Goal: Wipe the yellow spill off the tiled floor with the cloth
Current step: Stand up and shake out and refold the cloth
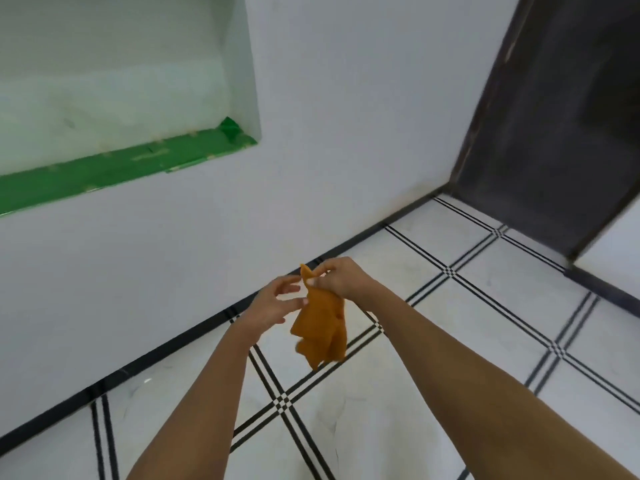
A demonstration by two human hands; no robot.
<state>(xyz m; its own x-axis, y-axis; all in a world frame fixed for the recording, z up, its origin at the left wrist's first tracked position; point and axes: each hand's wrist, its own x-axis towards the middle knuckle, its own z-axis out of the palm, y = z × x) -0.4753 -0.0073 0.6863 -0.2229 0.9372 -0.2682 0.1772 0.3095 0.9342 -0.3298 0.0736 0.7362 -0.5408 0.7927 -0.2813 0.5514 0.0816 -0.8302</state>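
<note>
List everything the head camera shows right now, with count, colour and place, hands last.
Orange cloth: one, orange, hanging in the air at centre.
White tiled floor: one, white with black double lines, lower right; no yellow spill in view.
White wall: one, white, black skirting.
Wall niche: one, green sill, upper left.
Dark door: one, dark, upper right.
Left hand: open, fingers beside the cloth.
Right hand: pinching the cloth's top corner.

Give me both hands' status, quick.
Left hand: open, fingers spread beside the cloth, gripping nothing.
Right hand: closed, pinching the cloth's top corner.
</note>
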